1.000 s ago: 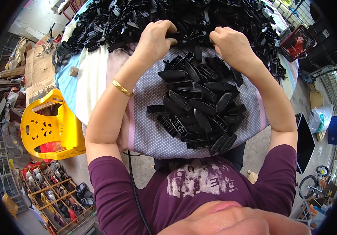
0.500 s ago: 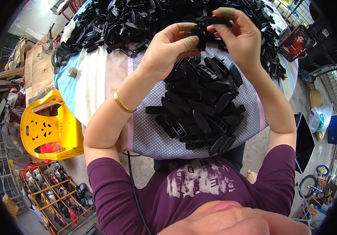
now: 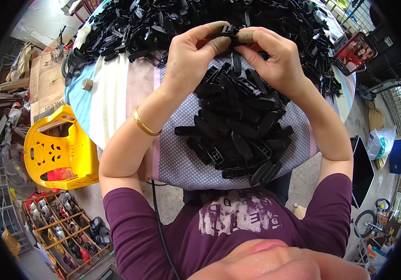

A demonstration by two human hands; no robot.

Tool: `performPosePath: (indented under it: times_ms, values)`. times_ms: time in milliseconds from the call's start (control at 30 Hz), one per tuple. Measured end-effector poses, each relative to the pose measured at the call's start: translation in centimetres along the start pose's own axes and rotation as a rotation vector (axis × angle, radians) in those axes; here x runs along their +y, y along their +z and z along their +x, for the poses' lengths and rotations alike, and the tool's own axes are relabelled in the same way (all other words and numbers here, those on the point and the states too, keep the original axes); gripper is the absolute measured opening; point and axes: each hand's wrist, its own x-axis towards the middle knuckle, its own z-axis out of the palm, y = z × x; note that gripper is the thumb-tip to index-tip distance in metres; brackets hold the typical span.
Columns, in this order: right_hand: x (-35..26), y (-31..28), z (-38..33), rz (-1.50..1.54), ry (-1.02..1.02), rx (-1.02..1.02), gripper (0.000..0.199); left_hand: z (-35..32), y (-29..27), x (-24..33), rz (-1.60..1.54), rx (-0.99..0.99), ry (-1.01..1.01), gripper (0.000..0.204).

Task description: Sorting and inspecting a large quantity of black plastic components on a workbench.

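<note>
Together, the left hand [image 3: 189, 60] and right hand [image 3: 275, 58] pinch one small black plastic piece [image 3: 229, 31] between closed fingers [image 3: 219, 44], raised over the far middle of the tabletop [image 3: 116, 93]. Below lies a pile of black parts [image 3: 238, 130] on dotted cloth [image 3: 177, 163]; a yellow chair [image 3: 56, 149] stands left.

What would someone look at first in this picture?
Most likely the two hands, left hand and right hand, pinching one small black plastic piece together near the top middle. Right under them a heap of black plastic pieces lies on a dotted cloth, with a far bigger black pile spread along the top. A bright yellow plastic chair stands out at the left.
</note>
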Motion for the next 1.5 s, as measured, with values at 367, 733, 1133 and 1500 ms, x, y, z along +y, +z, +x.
performPosePath:
  times_ms: [367, 733, 1133, 1500]
  values:
    - [-0.2, 0.5, -0.2, -0.137, 0.127, 0.048, 0.037, 0.0, 0.3, -0.2, -0.279, -0.004, -0.027, 0.026]
    - [-0.2, 0.6, -0.5, -0.058, 0.088, -0.113, 0.022, 0.0, -0.3, 0.3, -0.146, -0.150, 0.067, 0.025]
    - [3.1, 1.6, 1.0, -0.257, -0.162, -0.184, 0.024, -1.4, -0.7, 5.4, 0.616, -0.612, 0.052, 0.034]
    - [4.4, 2.0, 1.0, -0.400, -0.195, -0.210, 0.008, 2.0, -3.2, -3.0, 1.141, -0.295, 0.319, 0.032]
